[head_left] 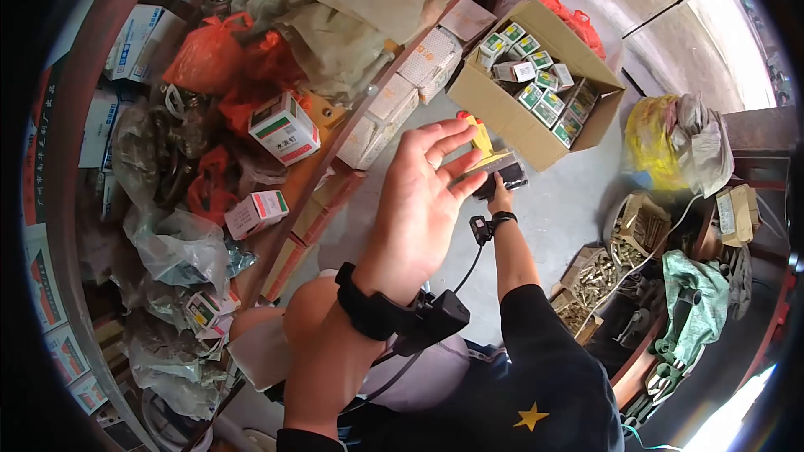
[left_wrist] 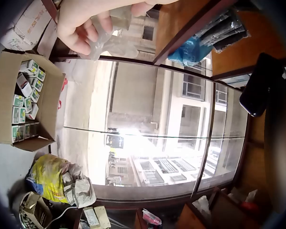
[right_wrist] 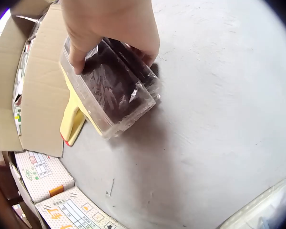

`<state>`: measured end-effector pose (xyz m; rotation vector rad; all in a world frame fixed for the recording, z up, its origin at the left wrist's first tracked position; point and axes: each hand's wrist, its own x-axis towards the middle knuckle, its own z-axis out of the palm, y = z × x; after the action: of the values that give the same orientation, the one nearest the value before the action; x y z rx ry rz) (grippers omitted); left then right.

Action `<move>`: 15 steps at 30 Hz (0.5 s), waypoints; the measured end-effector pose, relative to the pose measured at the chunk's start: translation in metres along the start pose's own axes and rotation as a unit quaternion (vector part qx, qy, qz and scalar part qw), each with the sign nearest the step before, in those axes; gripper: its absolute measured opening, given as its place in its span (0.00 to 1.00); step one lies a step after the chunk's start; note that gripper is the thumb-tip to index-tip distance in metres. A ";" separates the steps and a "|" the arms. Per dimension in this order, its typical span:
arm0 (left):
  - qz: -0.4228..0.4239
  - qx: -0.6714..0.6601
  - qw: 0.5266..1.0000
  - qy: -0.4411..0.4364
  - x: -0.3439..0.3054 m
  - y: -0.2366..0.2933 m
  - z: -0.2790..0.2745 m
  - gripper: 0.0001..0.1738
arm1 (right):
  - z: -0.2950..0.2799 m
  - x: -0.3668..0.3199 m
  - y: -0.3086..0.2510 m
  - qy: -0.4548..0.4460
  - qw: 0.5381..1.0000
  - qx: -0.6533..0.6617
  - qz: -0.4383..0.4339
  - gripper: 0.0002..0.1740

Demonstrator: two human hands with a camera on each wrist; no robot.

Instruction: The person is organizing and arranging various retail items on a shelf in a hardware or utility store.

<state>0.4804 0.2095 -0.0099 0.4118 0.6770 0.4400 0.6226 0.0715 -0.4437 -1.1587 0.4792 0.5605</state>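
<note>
My left hand [head_left: 416, 209] is raised near the middle of the head view, palm showing, fingers loosely bent and nothing held. In the left wrist view its fingers hang at the top left. Low over the grey floor, my right hand [head_left: 501, 198] grips a dark packet in clear plastic [right_wrist: 112, 83], thumb on one side and fingers on the other. Against that packet lies a yellow-handled tool [right_wrist: 75, 114] with a wide, plastic-covered head and a red handle end. An open cardboard box [head_left: 502, 113] of small green-and-white boxes [head_left: 529, 97] stands just beyond it.
At left, a shelf holds red bags [head_left: 209, 54], clear plastic bags [head_left: 180, 247] and small cartons [head_left: 285, 130]. White cartons [head_left: 427, 59] line its foot. To the right are a yellow sack [head_left: 653, 142], boxes of brass-coloured hardware [head_left: 599, 276] and a green sack [head_left: 695, 293].
</note>
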 end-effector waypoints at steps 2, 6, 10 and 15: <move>0.000 0.000 1.000 0.001 0.000 -0.002 -0.002 0.23 | 0.008 0.003 0.000 -0.018 0.999 0.028 0.023 0.25; -0.004 -0.002 1.000 0.000 0.000 -0.004 -0.004 0.23 | 0.010 0.013 0.003 -0.020 0.999 0.022 0.025 0.24; -0.002 -0.006 1.000 0.006 0.000 -0.006 -0.002 0.22 | 0.013 0.027 0.016 -0.040 0.997 0.017 0.067 0.20; -0.013 -0.002 1.000 0.009 0.002 -0.006 0.000 0.21 | 0.013 0.021 0.026 -0.018 0.998 0.049 -0.036 0.17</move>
<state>0.4830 0.2054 -0.0138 0.3955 0.6980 0.4215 0.6230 0.0951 -0.4706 -1.0658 0.4291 0.4890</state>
